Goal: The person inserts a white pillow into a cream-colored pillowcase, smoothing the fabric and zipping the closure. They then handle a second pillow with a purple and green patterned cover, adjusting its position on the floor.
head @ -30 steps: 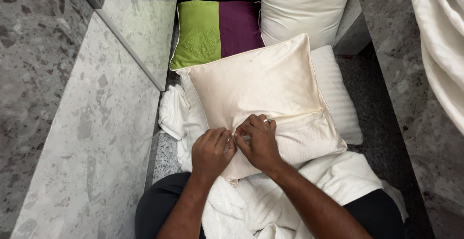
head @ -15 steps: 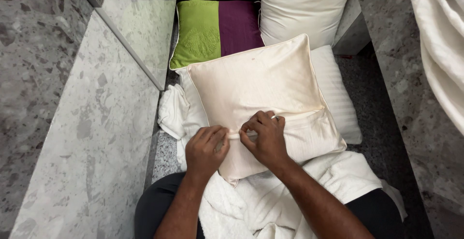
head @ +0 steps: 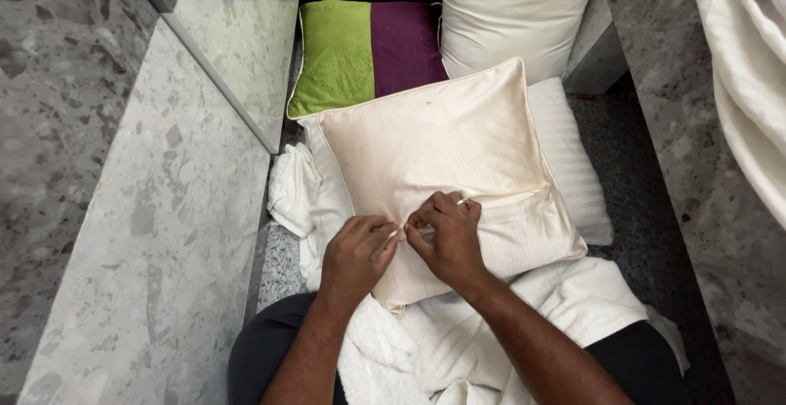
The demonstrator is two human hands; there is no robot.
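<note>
Both hands are pinching at the seam of a cream satin square cushion cover, which is lying across the lap, directly under and ahead of them. Left hand is gripping the fabric edge; right hand is closing fingertips on it just beside. White towels are bunching below the wrists; a green-and-purple cushion is sitting well beyond the hands.

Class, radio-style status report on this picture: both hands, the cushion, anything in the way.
Left hand and right hand both pinching the cream cushion at its cover opening. Cushion lies on white towels. Nothing blocking the hands.
</note>
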